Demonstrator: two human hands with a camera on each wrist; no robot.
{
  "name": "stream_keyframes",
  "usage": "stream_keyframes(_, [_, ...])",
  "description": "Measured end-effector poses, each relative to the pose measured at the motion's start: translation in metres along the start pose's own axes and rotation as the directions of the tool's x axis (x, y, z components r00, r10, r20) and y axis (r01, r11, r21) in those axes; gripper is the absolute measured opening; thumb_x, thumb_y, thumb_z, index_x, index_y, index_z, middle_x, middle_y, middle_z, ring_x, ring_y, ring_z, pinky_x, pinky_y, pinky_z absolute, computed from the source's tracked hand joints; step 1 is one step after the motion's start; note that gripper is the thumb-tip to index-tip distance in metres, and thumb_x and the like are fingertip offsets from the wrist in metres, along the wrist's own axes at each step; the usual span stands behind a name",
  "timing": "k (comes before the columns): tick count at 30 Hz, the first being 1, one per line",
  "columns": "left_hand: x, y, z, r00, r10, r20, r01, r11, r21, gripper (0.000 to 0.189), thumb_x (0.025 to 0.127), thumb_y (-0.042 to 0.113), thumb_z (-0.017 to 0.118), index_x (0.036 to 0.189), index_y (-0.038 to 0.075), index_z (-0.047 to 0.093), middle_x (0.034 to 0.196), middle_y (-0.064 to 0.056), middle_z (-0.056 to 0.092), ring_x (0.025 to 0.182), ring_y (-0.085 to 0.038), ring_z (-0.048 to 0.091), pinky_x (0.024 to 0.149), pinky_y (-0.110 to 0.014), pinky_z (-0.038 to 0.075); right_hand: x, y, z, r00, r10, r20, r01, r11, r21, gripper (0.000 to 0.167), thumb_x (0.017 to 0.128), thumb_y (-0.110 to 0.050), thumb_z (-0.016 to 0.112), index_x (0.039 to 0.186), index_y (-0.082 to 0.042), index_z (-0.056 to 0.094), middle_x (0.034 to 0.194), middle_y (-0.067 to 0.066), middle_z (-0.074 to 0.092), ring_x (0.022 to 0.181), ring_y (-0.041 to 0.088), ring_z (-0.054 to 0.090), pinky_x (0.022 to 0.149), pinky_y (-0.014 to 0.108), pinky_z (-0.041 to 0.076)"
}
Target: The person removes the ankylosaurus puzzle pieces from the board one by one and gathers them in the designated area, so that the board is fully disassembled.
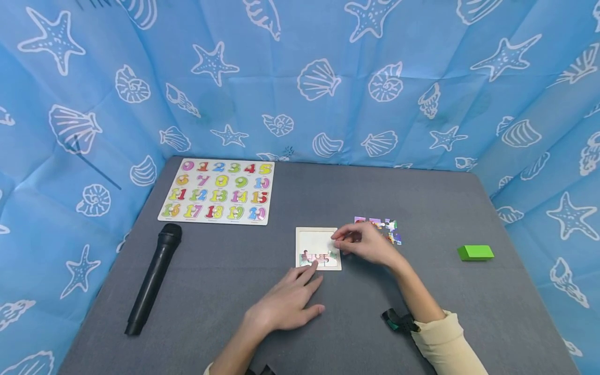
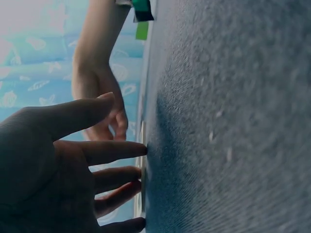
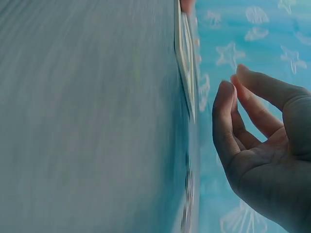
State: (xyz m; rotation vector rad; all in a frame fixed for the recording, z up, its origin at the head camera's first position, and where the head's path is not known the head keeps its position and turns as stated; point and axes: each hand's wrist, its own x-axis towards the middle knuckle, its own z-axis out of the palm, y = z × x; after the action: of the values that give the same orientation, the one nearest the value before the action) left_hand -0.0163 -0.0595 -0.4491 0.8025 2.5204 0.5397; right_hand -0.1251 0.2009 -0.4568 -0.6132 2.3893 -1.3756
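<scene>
A small square puzzle tray (image 1: 316, 236) with a pale frame lies near the middle of the grey table. Joined puzzle pieces (image 1: 315, 258) fill its near part. My left hand (image 1: 286, 302) rests with fingers spread, one fingertip over the tray's near edge; the left wrist view shows the fingertips along that edge. Over the tray's right side hovers my right hand (image 1: 367, 244), its thumb and fingertips drawn close together. In the right wrist view nothing shows between those fingertips (image 3: 224, 92). Loose puzzle pieces (image 1: 392, 225) lie just beyond the right hand, partly hidden by it.
A number board (image 1: 213, 191) with colourful digits lies at the back left. In front of it is a black microphone (image 1: 154, 278). A green block (image 1: 475, 253) sits at the right. A blue curtain (image 1: 300, 104) with shells and starfish surrounds the table.
</scene>
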Motion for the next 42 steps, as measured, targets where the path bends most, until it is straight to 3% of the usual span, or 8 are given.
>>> stream_keyframes(5, [-0.001, 0.0, 0.001, 1.0, 0.018, -0.01, -0.018, 1.0, -0.014, 0.066, 0.109, 0.046, 0.062, 0.164, 0.011, 0.049, 0.182, -0.007, 0.025, 0.167, -0.027, 0.03, 0.134, -0.06, 0.031, 0.015, -0.011, 0.018, 0.994, -0.024, 0.108, 0.022, 1.0, 0.019, 0.02, 0.103, -0.011, 0.075, 0.116, 0.003, 0.079, 0.098, 0.019, 0.081, 0.082, 0.027, 0.077, 0.072, 0.025, 0.061])
stream_keyframes(12, [-0.001, -0.001, 0.004, 0.999, 0.033, -0.029, -0.033, 0.999, 0.002, 0.065, 0.109, 0.045, 0.062, 0.164, 0.011, 0.049, 0.181, -0.007, 0.029, 0.167, -0.028, 0.029, 0.134, -0.061, 0.031, 0.032, -0.017, 0.035, 0.98, -0.028, 0.198, 0.043, 0.996, -0.072, 0.017, 0.1, -0.009, 0.075, 0.113, 0.001, 0.082, 0.093, 0.013, 0.083, 0.074, 0.008, 0.071, 0.067, 0.02, 0.056])
stream_keyframes(15, [-0.002, 0.0, 0.005, 0.999, 0.029, -0.031, -0.028, 1.0, 0.013, 0.067, 0.109, 0.046, 0.062, 0.164, 0.011, 0.049, 0.181, -0.008, 0.028, 0.167, -0.028, 0.029, 0.134, -0.062, 0.03, 0.036, -0.02, 0.04, 0.976, -0.005, 0.216, 0.026, 0.995, -0.091, 0.015, 0.099, -0.009, 0.077, 0.11, 0.0, 0.083, 0.089, 0.011, 0.083, 0.07, 0.008, 0.071, 0.064, 0.02, 0.055])
stream_keyframes(19, [-0.003, 0.002, 0.005, 1.0, 0.013, -0.017, -0.012, 1.0, 0.019, 0.068, 0.109, 0.047, 0.063, 0.165, 0.013, 0.047, 0.182, -0.008, 0.026, 0.168, -0.028, 0.027, 0.134, -0.062, 0.03, 0.038, -0.024, 0.045, 0.975, 0.016, 0.22, 0.011, 0.993, -0.121, 0.012, 0.097, -0.01, 0.08, 0.106, -0.001, 0.083, 0.085, 0.008, 0.082, 0.068, 0.011, 0.071, 0.061, 0.02, 0.053])
stream_keyframes(25, [-0.003, 0.002, 0.006, 1.0, -0.001, -0.008, 0.002, 1.0, 0.026, 0.068, 0.109, 0.048, 0.062, 0.165, 0.014, 0.047, 0.181, -0.007, 0.029, 0.168, -0.027, 0.027, 0.135, -0.061, 0.028, 0.038, -0.026, 0.052, 0.98, 0.029, 0.199, 0.004, 0.986, -0.165, 0.011, 0.096, -0.012, 0.082, 0.1, -0.004, 0.075, 0.084, 0.004, 0.073, 0.07, 0.004, 0.06, 0.064, 0.02, 0.052])
stream_keyframes(35, [-0.001, 0.002, 0.005, 1.0, -0.002, 0.004, 0.003, 1.0, -0.004, 0.068, 0.109, 0.047, 0.063, 0.166, 0.014, 0.047, 0.183, -0.006, 0.024, 0.169, -0.028, 0.025, 0.135, -0.061, 0.028, 0.035, -0.025, 0.05, 0.985, -0.026, 0.173, 0.03, 0.999, -0.024, 0.01, 0.1, -0.005, 0.076, 0.105, 0.001, 0.07, 0.088, 0.012, 0.075, 0.072, 0.006, 0.063, 0.064, 0.019, 0.052])
stream_keyframes(42, [-0.002, 0.003, 0.003, 1.0, -0.004, 0.008, 0.005, 1.0, -0.019, 0.067, 0.109, 0.047, 0.062, 0.166, 0.015, 0.047, 0.183, -0.006, 0.025, 0.168, -0.027, 0.026, 0.135, -0.062, 0.028, 0.028, -0.023, 0.041, 0.992, -0.022, 0.128, 0.023, 1.0, -0.004, 0.011, 0.101, -0.006, 0.074, 0.11, -0.001, 0.07, 0.095, 0.013, 0.075, 0.081, 0.01, 0.067, 0.07, 0.021, 0.055])
